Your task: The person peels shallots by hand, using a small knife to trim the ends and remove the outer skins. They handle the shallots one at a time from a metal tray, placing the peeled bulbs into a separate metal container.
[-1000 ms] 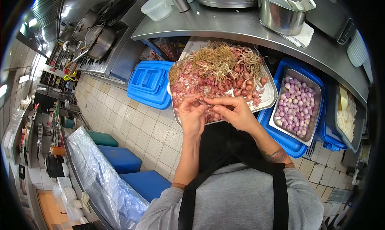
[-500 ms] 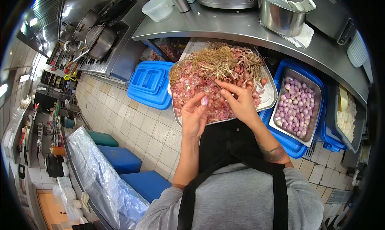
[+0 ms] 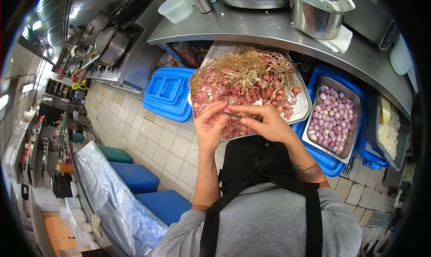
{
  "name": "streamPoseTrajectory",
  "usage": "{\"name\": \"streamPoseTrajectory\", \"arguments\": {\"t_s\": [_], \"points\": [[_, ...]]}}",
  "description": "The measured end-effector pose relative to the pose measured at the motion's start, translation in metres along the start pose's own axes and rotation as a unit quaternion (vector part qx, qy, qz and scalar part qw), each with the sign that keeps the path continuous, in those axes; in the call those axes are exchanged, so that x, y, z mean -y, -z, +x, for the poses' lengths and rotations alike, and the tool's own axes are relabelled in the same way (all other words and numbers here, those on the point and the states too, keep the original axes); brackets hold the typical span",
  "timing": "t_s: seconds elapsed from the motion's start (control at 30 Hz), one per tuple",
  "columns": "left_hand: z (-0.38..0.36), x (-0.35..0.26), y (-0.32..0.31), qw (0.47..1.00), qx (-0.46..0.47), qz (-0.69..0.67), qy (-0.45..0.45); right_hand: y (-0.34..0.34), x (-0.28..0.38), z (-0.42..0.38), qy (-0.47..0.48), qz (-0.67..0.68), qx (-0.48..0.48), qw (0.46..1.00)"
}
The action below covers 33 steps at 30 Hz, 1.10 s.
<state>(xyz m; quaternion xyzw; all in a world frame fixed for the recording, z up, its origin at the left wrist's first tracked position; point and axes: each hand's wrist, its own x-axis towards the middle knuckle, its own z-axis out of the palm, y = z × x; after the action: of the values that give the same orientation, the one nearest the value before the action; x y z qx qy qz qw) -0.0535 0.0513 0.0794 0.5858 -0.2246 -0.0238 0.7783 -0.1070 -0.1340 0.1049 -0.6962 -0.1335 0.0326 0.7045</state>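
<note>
My left hand (image 3: 211, 122) is closed, fingertips pinched around a shallot that they now mostly hide. My right hand (image 3: 265, 122) grips a small paring knife (image 3: 233, 115), its thin blade pointing left towards the left fingertips. The two hands nearly touch, low over the near part of a large metal tray (image 3: 306, 109). Loose pink skins (image 3: 204, 89) cover the tray's left and near side. Unpeeled shallots (image 3: 280, 97) with dry roots and stalks (image 3: 242, 68) are heaped at its far and right side.
Right of the tray, a steel pan (image 3: 358, 122) of peeled purple shallots sits on a blue bin. A blue lid (image 3: 166, 93) lies to the left. The steel counter (image 3: 251, 26) overhangs the tray's far edge and carries a pot (image 3: 314, 21) with utensils.
My right hand has come down and left, bringing the knife to the left fingertips. My left hand has turned and shifted slightly left, and the shallot in it has gone from sight.
</note>
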Motion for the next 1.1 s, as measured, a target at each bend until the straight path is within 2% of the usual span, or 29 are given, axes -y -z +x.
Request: {"name": "streamPoseTrajectory", "arguments": {"t_s": [0.2,0.4,0.47,0.5,0.6,0.7,0.8,0.9,1.0,1.1], "points": [[0.002,-0.007,-0.002,1.000,0.023,0.014,-0.005,-0.004,-0.005,0.001,0.106,-0.091,-0.047,0.989],[-0.001,-0.004,-0.002,1.000,0.012,0.001,0.009,-0.007,-0.014,0.004,0.156,-0.113,-0.081,0.978],[-0.003,-0.002,-0.003,0.997,-0.012,-0.055,0.049,-0.003,-0.011,0.003,0.026,0.042,-0.035,0.998],[-0.003,-0.003,-0.006,0.995,-0.010,-0.086,0.053,0.000,-0.011,0.003,-0.040,0.119,-0.011,0.992],[-0.001,-0.005,-0.012,0.984,0.000,-0.164,0.065,0.004,-0.027,0.010,-0.050,0.192,-0.079,0.977],[-0.001,0.003,-0.007,0.975,0.002,-0.210,0.077,0.001,-0.034,0.014,-0.043,0.163,-0.136,0.976],[0.000,0.008,-0.005,0.970,-0.028,-0.228,0.080,-0.005,-0.037,0.013,0.021,0.023,-0.145,0.989],[0.000,0.014,0.000,0.977,-0.047,-0.195,0.075,-0.005,-0.030,0.007,0.008,-0.002,-0.084,0.996],[0.000,0.017,0.002,0.986,-0.050,-0.154,0.044,-0.010,-0.015,0.004,0.090,-0.005,-0.076,0.993],[-0.001,0.014,0.001,0.990,-0.049,-0.133,0.026,-0.012,-0.012,0.004,0.120,-0.036,-0.061,0.990]]}}
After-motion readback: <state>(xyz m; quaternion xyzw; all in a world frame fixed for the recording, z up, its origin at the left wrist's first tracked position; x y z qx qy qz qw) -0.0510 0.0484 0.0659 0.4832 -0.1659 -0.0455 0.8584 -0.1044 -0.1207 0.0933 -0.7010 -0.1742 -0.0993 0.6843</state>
